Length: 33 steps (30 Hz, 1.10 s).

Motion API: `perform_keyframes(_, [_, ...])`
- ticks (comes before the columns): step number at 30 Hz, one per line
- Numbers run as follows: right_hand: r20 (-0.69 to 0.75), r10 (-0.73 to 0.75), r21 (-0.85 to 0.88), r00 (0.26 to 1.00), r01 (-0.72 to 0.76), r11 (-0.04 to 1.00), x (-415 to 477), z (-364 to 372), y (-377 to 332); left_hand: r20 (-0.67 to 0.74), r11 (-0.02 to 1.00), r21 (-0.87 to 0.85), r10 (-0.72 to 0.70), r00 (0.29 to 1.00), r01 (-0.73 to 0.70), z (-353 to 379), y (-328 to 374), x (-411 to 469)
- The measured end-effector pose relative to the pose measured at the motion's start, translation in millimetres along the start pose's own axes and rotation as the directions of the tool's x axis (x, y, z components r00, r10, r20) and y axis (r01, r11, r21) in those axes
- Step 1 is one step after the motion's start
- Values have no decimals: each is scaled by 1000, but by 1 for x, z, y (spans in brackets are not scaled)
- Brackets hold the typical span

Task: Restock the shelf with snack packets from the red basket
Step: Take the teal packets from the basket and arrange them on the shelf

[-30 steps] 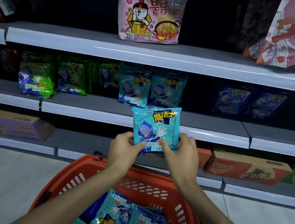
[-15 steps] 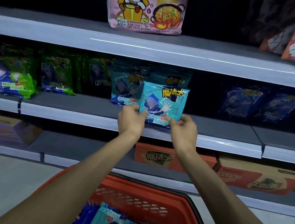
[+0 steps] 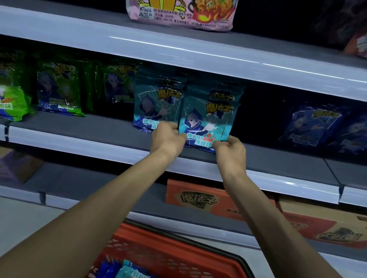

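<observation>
**On the middle shelf: 1 teal packet being set in place**

On the middle shelf (image 3: 267, 159), both hands hold 1 teal snack packet (image 3: 205, 120) upright. Left hand (image 3: 167, 138) and right hand (image 3: 231, 149) each pinch a bottom corner, fingers curled tight. The packet stands in front of another teal packet (image 3: 226, 95), just beside a third (image 3: 157, 105).

Advice: seat the base flat, face forward, release both corners together.

Around: green packets (image 3: 57, 88) left, blue packets (image 3: 313, 127) right, well apart. Red basket (image 3: 219, 268) below holds more stock. Nothing appears to block the slot.
</observation>
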State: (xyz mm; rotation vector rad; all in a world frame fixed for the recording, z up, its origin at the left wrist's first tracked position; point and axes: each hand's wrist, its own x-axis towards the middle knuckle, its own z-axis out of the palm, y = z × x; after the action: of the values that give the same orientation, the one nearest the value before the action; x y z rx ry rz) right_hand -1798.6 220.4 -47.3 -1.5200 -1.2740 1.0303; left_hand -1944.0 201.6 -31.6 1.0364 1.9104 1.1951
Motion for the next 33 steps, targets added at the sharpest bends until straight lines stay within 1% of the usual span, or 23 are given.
perform_keyframes(4, [20,34,6,999,-34,999,3,3,-3,34,999,-40,11,999,-10,1,3,-3])
perform_keyframes(6, [30,27,24,999,-27,999,1,2,-4,71,999,-43,5,997,-2,2,4,-9])
perform_keyframes(9, [40,12,60,999,-15,998,-8,-5,-5,103,998,-50,33,994,-28,0,2,-18])
perform_keyframes(11, [47,-52,-15,998,53,998,-21,-14,-2,107,996,19,81,991,-84,-7,0,-24])
perform_keyframes(12, [61,-120,-78,991,125,989,-29,-18,0,112,986,88,131,985,-141,-10,-3,-27])
perform_keyframes(13, [83,-204,-160,975,216,963,-36,-20,3,120,954,195,208,971,-228,-14,-5,-31])
perform_keyframes(14, [117,-296,-259,948,317,912,-40,-22,5,142,881,336,302,943,-333,-16,-9,-34])
perform_keyframes(15, [169,-370,-362,914,406,839,-41,-22,8,188,768,480,383,904,-425,-18,-11,-38])
perform_keyframes(16, [233,-410,-455,882,472,755,-38,-20,11,239,637,597,440,866,-488,-17,-13,-38])
perform_keyframes(17, [295,-416,-529,860,510,679,-35,-18,12,287,528,672,462,839,-520,-15,-14,-37])
perform_keyframes(18, [346,-400,-583,849,528,617,-29,-16,13,333,453,713,451,828,-534,-12,-13,-36])
perform_keyframes(19, [387,-375,-625,842,539,565,-24,-15,12,369,401,742,423,827,-537,-10,-11,-34])
perform_keyframes(21, [438,-327,-690,837,546,475,-15,-11,12,407,329,780,378,831,-532,-4,-11,-27])
perform_keyframes(23, [445,-307,-717,841,540,440,-7,-9,11,415,300,798,357,837,-523,1,-11,-20])
perform_keyframes(25, [435,-308,-724,846,532,438,-2,-8,10,405,295,805,363,839,-515,6,-9,-15])
perform_keyframes(29, [435,-313,-729,844,534,428,4,-7,6,385,305,807,377,842,-506,9,-4,-9])
perform_keyframes(33, [427,-315,-723,848,529,443,-1,-8,6,383,317,804,371,846,-504,8,-2,-14])
